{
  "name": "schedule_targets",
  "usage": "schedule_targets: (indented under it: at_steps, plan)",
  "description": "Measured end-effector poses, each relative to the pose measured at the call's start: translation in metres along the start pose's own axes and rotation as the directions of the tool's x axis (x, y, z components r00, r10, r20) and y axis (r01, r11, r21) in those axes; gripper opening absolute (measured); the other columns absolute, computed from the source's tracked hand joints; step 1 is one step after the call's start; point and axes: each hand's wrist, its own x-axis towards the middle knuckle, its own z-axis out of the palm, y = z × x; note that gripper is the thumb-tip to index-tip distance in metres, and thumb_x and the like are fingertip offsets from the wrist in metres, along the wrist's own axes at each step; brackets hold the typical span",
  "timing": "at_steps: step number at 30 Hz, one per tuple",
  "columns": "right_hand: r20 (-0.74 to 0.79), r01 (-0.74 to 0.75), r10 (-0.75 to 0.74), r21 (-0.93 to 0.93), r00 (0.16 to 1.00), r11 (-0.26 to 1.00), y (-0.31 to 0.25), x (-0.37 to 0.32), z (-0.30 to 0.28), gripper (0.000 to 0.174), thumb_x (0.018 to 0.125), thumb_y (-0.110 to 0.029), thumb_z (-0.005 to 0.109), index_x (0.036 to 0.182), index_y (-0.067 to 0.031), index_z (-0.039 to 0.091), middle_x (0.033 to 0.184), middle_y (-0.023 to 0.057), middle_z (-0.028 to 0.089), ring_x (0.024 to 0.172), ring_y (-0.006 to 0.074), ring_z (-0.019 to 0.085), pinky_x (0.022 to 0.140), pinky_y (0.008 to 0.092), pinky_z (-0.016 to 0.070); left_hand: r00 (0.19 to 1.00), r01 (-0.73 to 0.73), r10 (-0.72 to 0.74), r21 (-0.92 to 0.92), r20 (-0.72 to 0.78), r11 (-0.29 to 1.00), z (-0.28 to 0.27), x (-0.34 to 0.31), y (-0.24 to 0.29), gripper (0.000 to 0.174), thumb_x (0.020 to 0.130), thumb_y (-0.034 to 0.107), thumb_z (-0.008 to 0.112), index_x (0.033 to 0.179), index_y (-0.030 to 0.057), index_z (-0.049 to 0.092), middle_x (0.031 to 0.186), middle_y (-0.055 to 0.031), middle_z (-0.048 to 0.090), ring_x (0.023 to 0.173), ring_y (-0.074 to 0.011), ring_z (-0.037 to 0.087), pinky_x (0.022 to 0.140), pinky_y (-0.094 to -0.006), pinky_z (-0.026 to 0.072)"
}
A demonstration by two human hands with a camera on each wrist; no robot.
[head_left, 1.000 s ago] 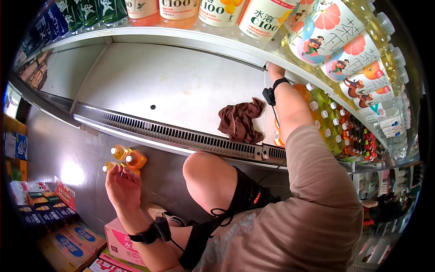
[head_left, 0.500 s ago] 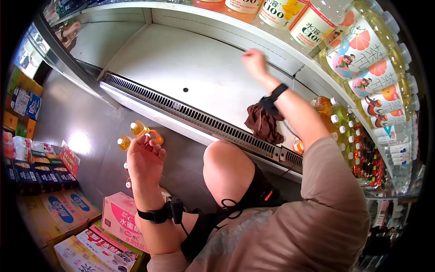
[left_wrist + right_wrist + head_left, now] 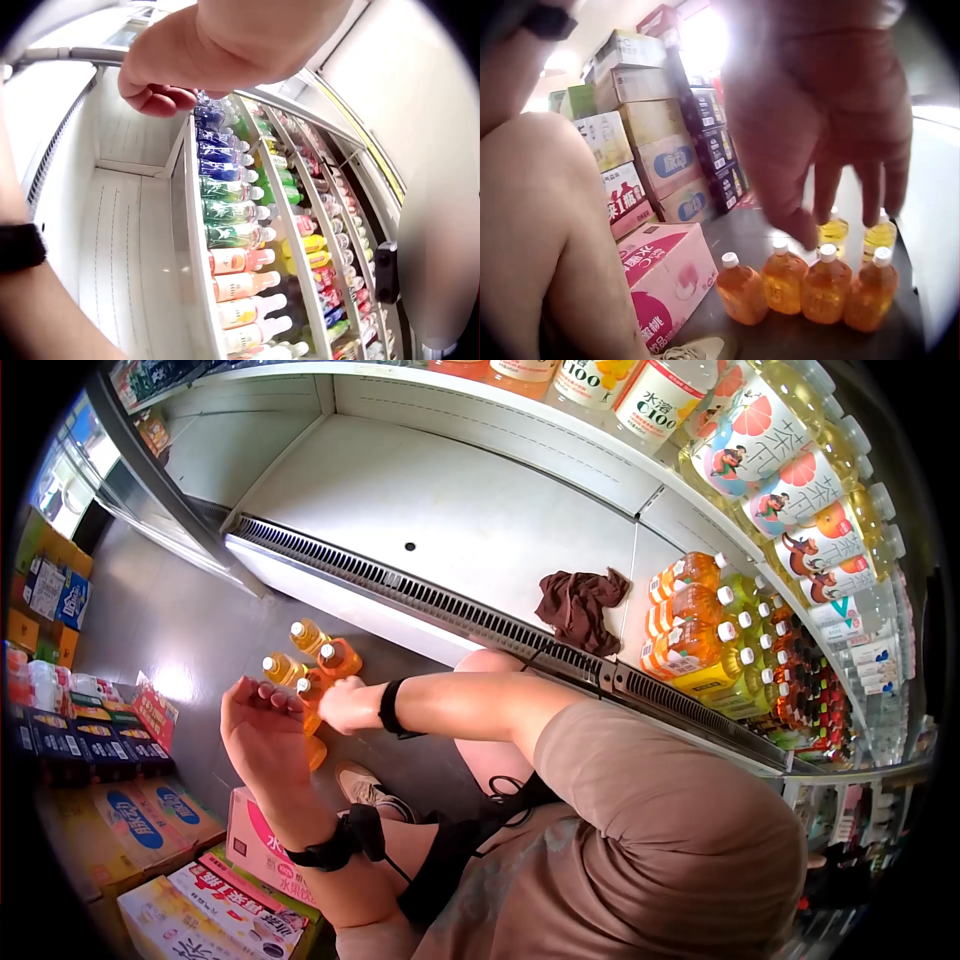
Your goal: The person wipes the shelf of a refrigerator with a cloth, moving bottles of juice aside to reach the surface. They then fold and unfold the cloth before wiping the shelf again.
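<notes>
Orange bottles (image 3: 825, 296) stand close, leaving scant gaps; the shelf (image 3: 390, 500) offers wide room beside the cloth (image 3: 580, 612).

"水溶C100" on a bottle label (image 3: 657, 406)

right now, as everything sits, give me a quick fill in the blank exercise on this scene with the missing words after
The person's ____ hand reaches toward the orange bottles on the floor.
The caps of those bottles are ____.
The crumpled cloth lying inside the display case is ____.
The carton right beside the shoe is mostly ____.

Missing words: right; white; brown; pink
</notes>
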Motion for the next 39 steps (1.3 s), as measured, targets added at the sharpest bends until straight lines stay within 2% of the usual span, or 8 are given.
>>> schedule_targets:
  at_steps: [7,10,14,16,18,21,25,39]
  plan:
    - [0.081,-0.14,0.126,0.214,0.989,0.967,0.01,-0.035,-0.041,0.031,0.073,-0.009,0.068,0.104,-0.0027,0.068,0.101,0.0133,0.07,0.097,0.0279,0.068,0.083,0.0421,0.0557,0.991,0.129,-0.128,-0.03,0.033,0.991,-0.002,0.01,-0.005,0.012,0.093,0.019,0.057,0.086,0.0096,0.058,0.079,0.0,0.058,0.069,-0.014,0.054,0.068,-0.0298,0.0459]
    - [-0.476,0.046,0.008,0.101,0.88,0.994,0.023,-0.051,-0.027,0.03,0.076,-0.011,0.066,0.104,-0.0022,0.065,0.105,0.0148,0.066,0.106,0.03,0.064,0.091,0.0433,0.0524,0.99,0.144,-0.144,-0.012,0.005,0.989,0.007,0.01,-0.008,0.011,0.093,0.018,0.056,0.09,0.0084,0.061,0.082,-0.0013,0.061,0.072,-0.0144,0.056,0.068,-0.0304,0.0474]
    - [-0.62,0.138,0.092,0.313,0.779,0.94,0.09,-0.123,-0.074,0.022,0.083,-0.021,0.065,0.094,-0.002,0.063,0.1,0.0174,0.063,0.099,0.0357,0.061,0.085,0.044,0.0512,0.99,0.143,-0.143,0.015,-0.004,0.99,0.002,0.018,-0.008,0.013,0.092,0.018,0.056,0.092,0.0073,0.062,0.086,-0.0027,0.064,0.074,-0.0148,0.058,0.069,-0.0306,0.0489]
    - [-0.489,-0.144,0.471,0.566,0.735,0.812,0.129,-0.17,-0.082,0.026,0.084,-0.027,0.069,0.089,-0.0024,0.064,0.098,0.0177,0.063,0.094,0.0353,0.061,0.082,0.0429,0.0501,0.99,0.139,-0.139,0.002,-0.022,0.99,0.0,0.018,-0.008,0.013,0.092,0.019,0.056,0.091,0.007,0.062,0.086,-0.0031,0.064,0.074,-0.0148,0.058,0.069,-0.0306,0.0491]
    - [-0.719,-0.268,0.472,0.388,0.511,0.882,0.192,-0.214,-0.042,0.033,0.091,-0.035,0.063,0.094,-0.0024,0.062,0.098,0.0182,0.063,0.091,0.0357,0.061,0.077,0.0466,0.0509,0.991,0.13,-0.13,-0.004,-0.01,0.992,-0.003,0.016,-0.006,0.013,0.092,0.018,0.057,0.091,0.0065,0.062,0.085,-0.0036,0.063,0.073,-0.0154,0.057,0.069,-0.0304,0.0489]
    - [-0.482,-0.72,0.792,0.386,0.376,0.577,0.259,-0.272,0.009,0.058,0.095,-0.047,0.052,0.124,0.0022,0.056,0.136,0.0217,0.05,0.129,0.0355,0.046,0.106,0.046,0.0394,0.993,0.117,-0.117,-0.008,-0.014,0.993,-0.004,0.011,-0.002,0.013,0.091,0.018,0.057,0.091,0.0061,0.062,0.085,-0.0041,0.063,0.073,-0.0159,0.057,0.069,-0.0305,0.0489]
    - [-0.318,-0.795,0.839,0.295,0.442,0.53,0.298,-0.289,0.073,0.078,0.096,-0.054,0.043,0.155,-0.0115,0.015,0.16,0.0179,0.017,0.148,0.0404,0.013,0.119,0.0523,0.0118,0.993,0.112,-0.112,-0.003,-0.025,0.994,0.0,0.006,-0.002,0.013,0.091,0.018,0.058,0.09,0.0058,0.061,0.084,-0.0041,0.062,0.072,-0.0161,0.056,0.068,-0.0303,0.0486]
    - [-0.271,-0.58,0.609,0.186,0.746,0.793,0.29,-0.082,-0.031,0.083,0.095,-0.059,0.039,0.157,-0.0122,0.009,0.162,0.0189,0.005,0.149,0.0438,0.002,0.118,0.0588,0.0003,0.985,0.169,-0.168,0.026,-0.037,0.985,0.024,0.02,-0.025,0.014,0.092,0.019,0.057,0.088,0.0061,0.059,0.08,-0.0033,0.061,0.07,-0.0139,0.055,0.068,-0.0295,0.047]
